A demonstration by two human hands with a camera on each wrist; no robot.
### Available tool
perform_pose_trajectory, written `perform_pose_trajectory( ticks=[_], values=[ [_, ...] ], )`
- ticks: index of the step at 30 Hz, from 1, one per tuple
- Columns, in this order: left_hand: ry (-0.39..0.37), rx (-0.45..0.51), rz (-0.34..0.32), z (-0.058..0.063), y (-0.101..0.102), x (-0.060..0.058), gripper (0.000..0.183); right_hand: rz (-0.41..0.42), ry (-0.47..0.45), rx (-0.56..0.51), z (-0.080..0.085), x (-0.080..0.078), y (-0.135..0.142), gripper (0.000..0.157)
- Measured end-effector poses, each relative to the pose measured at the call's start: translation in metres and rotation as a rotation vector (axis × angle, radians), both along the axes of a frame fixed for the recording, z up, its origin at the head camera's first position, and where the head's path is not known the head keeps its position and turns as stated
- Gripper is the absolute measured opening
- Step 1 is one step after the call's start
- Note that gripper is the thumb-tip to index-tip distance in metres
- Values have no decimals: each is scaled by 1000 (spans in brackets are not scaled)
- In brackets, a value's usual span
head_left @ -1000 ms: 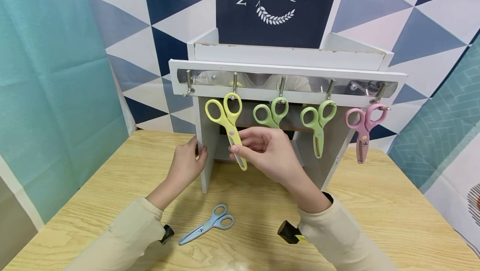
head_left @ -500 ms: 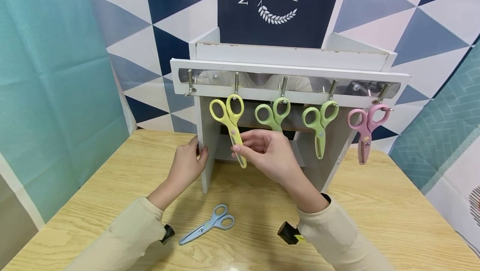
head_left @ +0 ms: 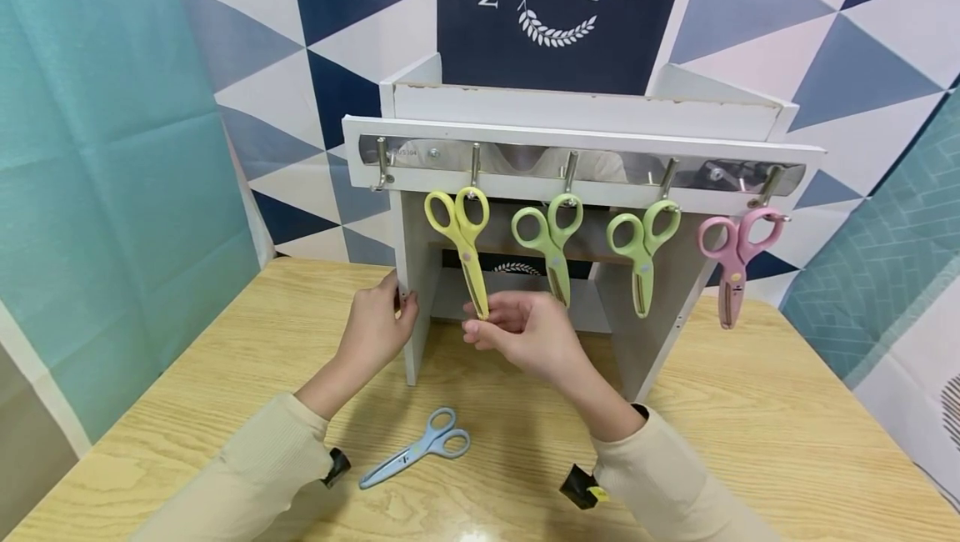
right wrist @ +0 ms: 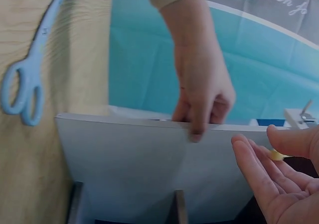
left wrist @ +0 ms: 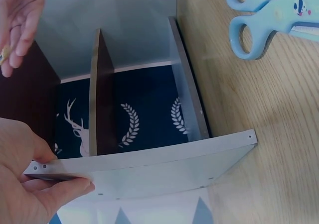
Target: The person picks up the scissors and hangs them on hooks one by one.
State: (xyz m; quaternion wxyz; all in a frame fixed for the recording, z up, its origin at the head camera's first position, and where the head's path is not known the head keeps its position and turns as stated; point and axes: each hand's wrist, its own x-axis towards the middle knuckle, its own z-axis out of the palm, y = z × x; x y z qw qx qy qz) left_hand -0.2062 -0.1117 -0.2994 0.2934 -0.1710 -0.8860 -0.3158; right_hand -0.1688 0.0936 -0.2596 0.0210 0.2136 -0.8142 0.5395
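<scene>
Yellow scissors [head_left: 467, 254] hang by one handle loop from the second hook of the rack [head_left: 525, 127], tips down. My right hand [head_left: 528, 333] is just under them, its fingertips beside the blade tip. In the right wrist view, thumb and fingers stand apart, with the yellow tip [right wrist: 276, 155] showing between them. My left hand [head_left: 375, 321] grips the front edge of the white shelf's left side panel [head_left: 412, 342], thumb on one face and fingers on the other. Two green scissors [head_left: 557, 246] [head_left: 642, 254] and pink scissors [head_left: 735, 263] hang to the right.
Blue scissors [head_left: 420, 446] lie on the wooden table [head_left: 247, 375] in front of the shelf. The leftmost hook [head_left: 381, 165] bears no scissors. A patterned cloth [head_left: 255, 83] stands behind the shelf, and a teal curtain [head_left: 120, 150] is on the left.
My right hand has slid down the yellow scissors' blade and loosened its pinch; the scissors now hang straighter from the hook. The left hand has stayed on the panel.
</scene>
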Motion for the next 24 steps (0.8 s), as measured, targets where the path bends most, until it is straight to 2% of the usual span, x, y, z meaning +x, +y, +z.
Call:
perform_pose_trajectory(
  ticks=[11, 19, 24],
  values=[
    [-19, 6, 14, -1, 1, 0, 16, 35, 9, 99, -28, -3, -11, 19],
    [1, 9, 13, -1, 0, 0, 12, 159, 124, 315, -48, -2, -28, 13],
    [21, 4, 12, -2, 0, -1, 9, 276, 123, 457, -58, 2, -41, 19]
  ],
)
